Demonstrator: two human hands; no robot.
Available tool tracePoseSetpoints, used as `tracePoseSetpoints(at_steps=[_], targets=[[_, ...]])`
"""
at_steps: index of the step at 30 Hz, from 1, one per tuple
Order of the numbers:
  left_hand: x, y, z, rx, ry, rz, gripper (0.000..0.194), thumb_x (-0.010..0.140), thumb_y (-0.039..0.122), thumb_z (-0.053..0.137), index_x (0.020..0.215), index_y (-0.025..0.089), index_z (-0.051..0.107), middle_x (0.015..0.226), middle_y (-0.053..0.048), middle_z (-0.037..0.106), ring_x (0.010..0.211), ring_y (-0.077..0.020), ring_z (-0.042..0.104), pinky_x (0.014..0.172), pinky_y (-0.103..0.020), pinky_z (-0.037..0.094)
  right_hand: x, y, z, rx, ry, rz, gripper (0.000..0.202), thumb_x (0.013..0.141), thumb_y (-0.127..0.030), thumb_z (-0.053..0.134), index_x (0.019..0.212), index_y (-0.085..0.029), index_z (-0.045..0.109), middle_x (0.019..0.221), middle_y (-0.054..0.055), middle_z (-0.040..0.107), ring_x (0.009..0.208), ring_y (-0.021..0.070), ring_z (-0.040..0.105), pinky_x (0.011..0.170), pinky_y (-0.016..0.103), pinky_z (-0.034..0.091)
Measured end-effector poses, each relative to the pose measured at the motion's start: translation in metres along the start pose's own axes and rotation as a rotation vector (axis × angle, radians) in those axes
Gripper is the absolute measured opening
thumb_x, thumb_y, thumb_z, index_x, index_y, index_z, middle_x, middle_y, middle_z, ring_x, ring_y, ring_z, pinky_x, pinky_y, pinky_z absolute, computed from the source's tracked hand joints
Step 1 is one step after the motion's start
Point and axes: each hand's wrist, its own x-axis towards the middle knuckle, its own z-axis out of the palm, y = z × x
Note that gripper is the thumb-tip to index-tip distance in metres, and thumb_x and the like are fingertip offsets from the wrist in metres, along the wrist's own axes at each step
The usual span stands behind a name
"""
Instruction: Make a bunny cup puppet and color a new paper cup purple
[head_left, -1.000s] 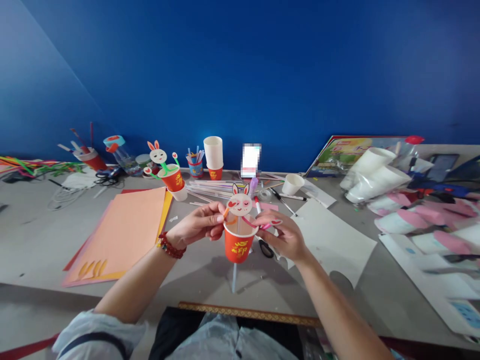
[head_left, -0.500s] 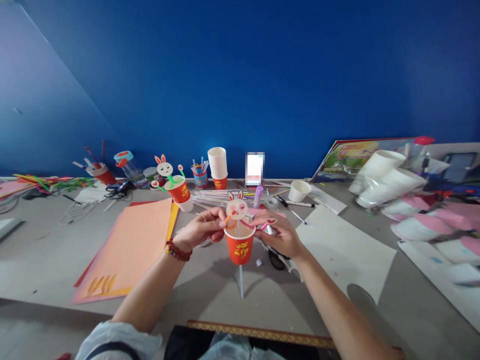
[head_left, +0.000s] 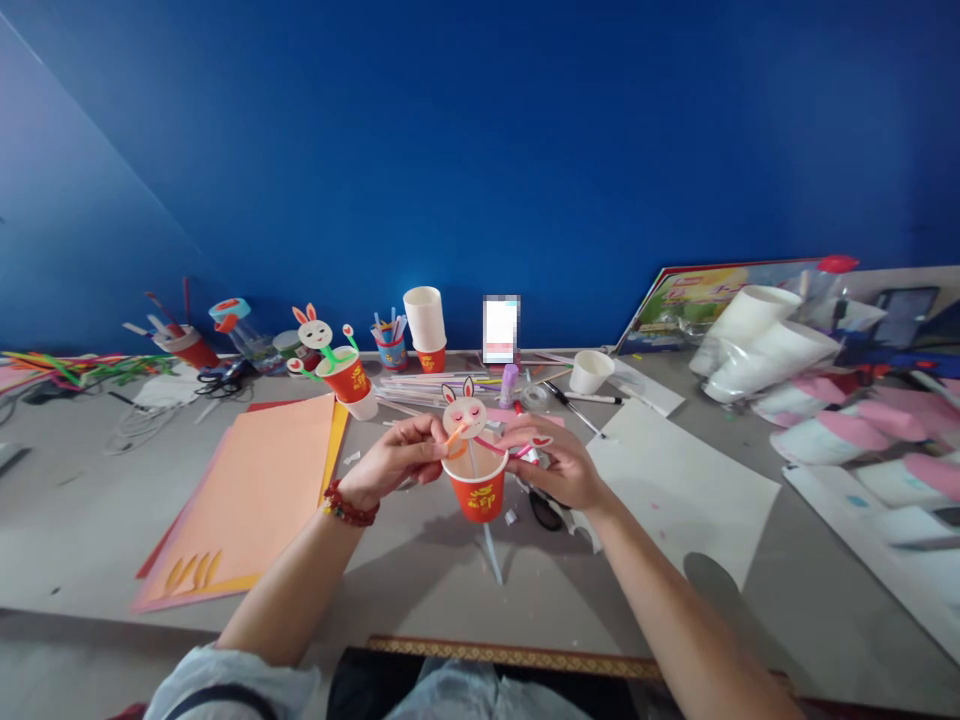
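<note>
Between my hands is a red paper cup point(head_left: 480, 497) with yellow characters, raised off the table. A rabbit face cut-out point(head_left: 464, 416) with pink cheeks stands above its rim. From beneath the cup a pale straw point(head_left: 492, 553) slants down to the right. My left hand point(head_left: 409, 456) pinches a small orange strip point(head_left: 456, 436) in front of the rabbit's lower face, by the left rim. At the right rim, my right hand point(head_left: 553, 462) holds the cup, its fingers around a pink pipe-cleaner arm point(head_left: 519, 451) tipped with a white heart paw point(head_left: 541, 441). Some fingertips are hidden.
A finished-looking rabbit cup point(head_left: 345, 380) with green arms stands back left. Left lie stacked coloured sheets point(head_left: 277, 490) with several orange paper pieces point(head_left: 193, 572). Scissors point(head_left: 545, 512) sit behind the cup. White paper point(head_left: 682, 485) and bagged cups point(head_left: 757, 345) are right.
The straw's lower end has swung right, from nearly vertical to slanted. The cup tilts slightly, while both hands keep their places around it. The whole view has shifted a little.
</note>
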Motion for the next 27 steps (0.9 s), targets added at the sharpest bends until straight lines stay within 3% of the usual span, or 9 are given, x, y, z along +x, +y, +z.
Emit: tracePoseSetpoints(at_steps=[5, 9, 11, 13, 15, 18, 22, 27], targets=[[0.002, 0.002, 0.008, -0.097, 0.015, 0.059, 0.024, 0.082, 0.032, 0.077, 0.085, 0.016, 0.060, 0.059, 0.005, 0.051, 0.045, -0.0051, 0.042, 0.047, -0.018, 0.032, 0.002, -0.004, 0.000, 0.010, 0.045, 0.004, 0.013, 0.094, -0.026, 0.068, 0.106, -0.022, 0.072, 0.097, 0.007, 0.075, 0.095, 0.0220, 0.069, 0.089, 0.036, 0.055], [0.002, -0.003, 0.014, -0.129, 0.101, 0.213, 0.038, 0.084, 0.041, 0.074, 0.111, 0.016, 0.065, 0.060, 0.006, 0.047, 0.048, -0.0060, 0.039, 0.050, -0.019, 0.034, 0.001, -0.004, 0.004, 0.040, 0.083, 0.011, 0.014, 0.093, -0.024, 0.068, 0.107, -0.022, 0.072, 0.096, 0.007, 0.074, 0.092, 0.0220, 0.068, 0.086, 0.036, 0.055], [0.003, -0.009, 0.018, -0.085, 0.157, 0.293, 0.051, 0.081, 0.043, 0.078, 0.122, 0.018, 0.062, 0.067, 0.003, 0.054, 0.057, -0.0091, 0.048, 0.056, -0.021, 0.041, -0.001, -0.002, 0.006, 0.052, 0.123, 0.029, 0.015, 0.093, -0.025, 0.068, 0.108, -0.023, 0.072, 0.097, 0.007, 0.073, 0.093, 0.0225, 0.068, 0.085, 0.036, 0.055], [0.003, -0.017, 0.021, -0.013, 0.202, 0.343, 0.059, 0.074, 0.041, 0.085, 0.124, 0.020, 0.062, 0.090, -0.003, 0.066, 0.078, -0.0151, 0.061, 0.072, -0.026, 0.050, -0.003, 0.001, 0.009, 0.059, 0.151, 0.044, 0.015, 0.093, -0.025, 0.068, 0.108, -0.024, 0.072, 0.098, 0.007, 0.072, 0.094, 0.0230, 0.068, 0.085, 0.037, 0.055], [0.003, -0.027, 0.024, 0.044, 0.187, 0.335, 0.064, 0.069, 0.037, 0.089, 0.126, 0.022, 0.062, 0.114, -0.009, 0.069, 0.102, -0.0232, 0.064, 0.090, -0.033, 0.050, -0.005, 0.003, 0.010, 0.054, 0.154, 0.056, 0.016, 0.093, -0.025, 0.069, 0.109, -0.025, 0.072, 0.098, 0.007, 0.072, 0.095, 0.0230, 0.068, 0.086, 0.037, 0.054], [0.003, -0.040, 0.026, 0.057, 0.111, 0.256, 0.067, 0.070, 0.037, 0.088, 0.130, 0.021, 0.062, 0.128, -0.013, 0.067, 0.119, -0.0312, 0.061, 0.102, -0.041, 0.046, -0.008, 0.005, 0.011, 0.054, 0.118, 0.074, 0.021, 0.091, -0.028, 0.073, 0.112, -0.026, 0.072, 0.099, 0.007, 0.072, 0.097, 0.0231, 0.067, 0.089, 0.037, 0.054], [0.002, -0.052, 0.027, -0.046, 0.125, 0.198, 0.062, 0.077, 0.042, 0.081, 0.133, 0.020, 0.062, 0.132, -0.014, 0.066, 0.123, -0.0325, 0.060, 0.105, -0.044, 0.045, -0.014, 0.009, 0.010, 0.127, 0.074, 0.163, 0.040, 0.086, -0.030, 0.078, 0.124, -0.027, 0.067, 0.113, 0.009, 0.070, 0.101, 0.0234, 0.068, 0.091, 0.037, 0.055], [0.002, -0.054, 0.029, -0.114, 0.130, 0.178, 0.059, 0.075, 0.041, 0.082, 0.129, 0.021, 0.066, 0.126, -0.013, 0.070, 0.117, -0.0297, 0.063, 0.103, -0.042, 0.047, -0.013, 0.009, 0.008, 0.188, 0.078, 0.205, 0.026, 0.090, -0.031, 0.073, 0.115, -0.025, 0.072, 0.103, 0.007, 0.073, 0.097, 0.0221, 0.069, 0.086, 0.034, 0.057]])
